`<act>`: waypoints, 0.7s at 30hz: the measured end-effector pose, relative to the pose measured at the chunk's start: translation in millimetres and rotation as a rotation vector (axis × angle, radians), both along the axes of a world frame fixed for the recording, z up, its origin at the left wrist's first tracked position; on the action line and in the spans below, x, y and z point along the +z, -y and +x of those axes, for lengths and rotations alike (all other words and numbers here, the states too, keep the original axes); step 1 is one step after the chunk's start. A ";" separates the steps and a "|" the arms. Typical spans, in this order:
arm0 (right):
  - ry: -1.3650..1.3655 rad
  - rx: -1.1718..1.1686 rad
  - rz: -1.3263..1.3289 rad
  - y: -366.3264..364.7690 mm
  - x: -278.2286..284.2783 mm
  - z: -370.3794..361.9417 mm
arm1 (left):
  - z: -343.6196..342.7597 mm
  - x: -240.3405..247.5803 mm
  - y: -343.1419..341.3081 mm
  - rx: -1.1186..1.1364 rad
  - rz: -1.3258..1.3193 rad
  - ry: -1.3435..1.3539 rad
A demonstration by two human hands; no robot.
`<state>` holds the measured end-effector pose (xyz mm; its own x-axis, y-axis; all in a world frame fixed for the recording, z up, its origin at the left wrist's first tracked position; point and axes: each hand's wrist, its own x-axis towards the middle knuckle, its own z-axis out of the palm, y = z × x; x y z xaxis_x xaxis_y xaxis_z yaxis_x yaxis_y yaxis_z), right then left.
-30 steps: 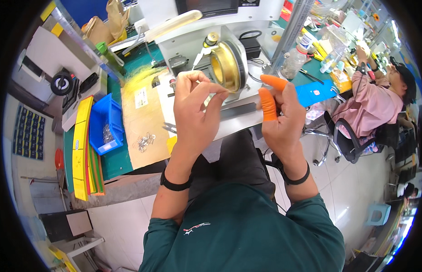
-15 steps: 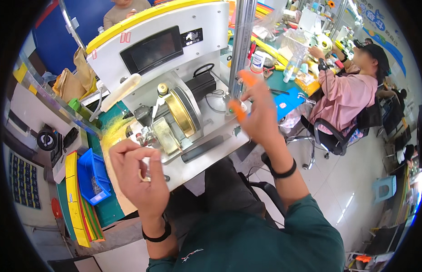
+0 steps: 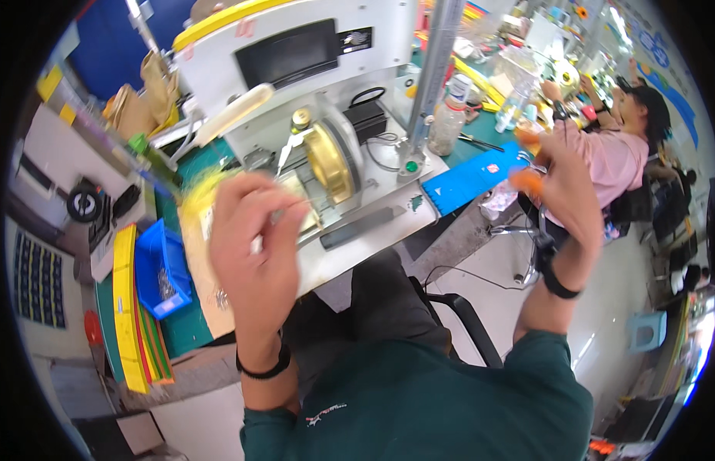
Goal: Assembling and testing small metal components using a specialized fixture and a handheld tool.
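Note:
My left hand (image 3: 257,250) hovers in front of the machine, fingers curled and thumb and forefinger pressed together. A tiny pale spot shows in its grip, too small to name. My right hand (image 3: 565,180) is out to the right, blurred, beside the far end of a flat blue pouch (image 3: 469,180). Orange finger covers are on its thumb and forefinger, which stand apart with nothing visibly held. Behind my left hand, the white machine (image 3: 380,58) carries a brass-coloured wheel (image 3: 328,165) and a dark screen (image 3: 286,55). The wheel's lower front parts are partly hidden by my left hand.
A blue bin (image 3: 159,269) with small metal pieces stands at left beside yellow strips (image 3: 127,307). A metal post (image 3: 434,73) rises at the machine's right, near a clear bottle (image 3: 447,127). A person in pink (image 3: 603,165) sits at the right bench.
My right hand has swung right, from beside the post out past the blue pouch. My left hand stays curled in front of the machine. The whole view has shifted.

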<state>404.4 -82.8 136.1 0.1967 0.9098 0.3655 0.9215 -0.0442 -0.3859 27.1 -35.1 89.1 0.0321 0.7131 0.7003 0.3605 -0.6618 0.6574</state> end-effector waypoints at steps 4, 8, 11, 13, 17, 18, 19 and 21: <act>-0.452 0.416 0.236 45.3 9.1 -37.4 | 35.3 4.4 -18.3 -0.153 -0.008 -0.034; -0.260 0.379 0.274 11.0 5.3 -118.8 | 39.1 -2.2 -20.8 -0.237 -0.032 -0.013; -0.383 0.496 0.210 -23.5 -22.8 -141.4 | 36.3 2.9 -13.3 -0.211 -0.041 -0.021; -0.462 0.541 0.144 -33.1 -26.2 -145.7 | 33.7 7.7 -11.5 -0.176 -0.044 -0.044; -0.532 0.621 0.087 -31.9 -21.6 -149.1 | 24.7 12.2 -8.7 -0.183 -0.036 -0.101; -0.521 0.618 0.107 -30.3 -20.0 -148.4 | 25.0 13.5 -8.6 -0.187 -0.030 -0.138; -0.473 0.619 0.111 -26.7 -18.0 -147.5 | 25.2 13.2 -6.9 -0.198 -0.002 -0.134; -0.468 0.616 0.133 -21.9 -19.2 -146.9 | 24.9 11.1 -2.8 -0.204 0.049 -0.179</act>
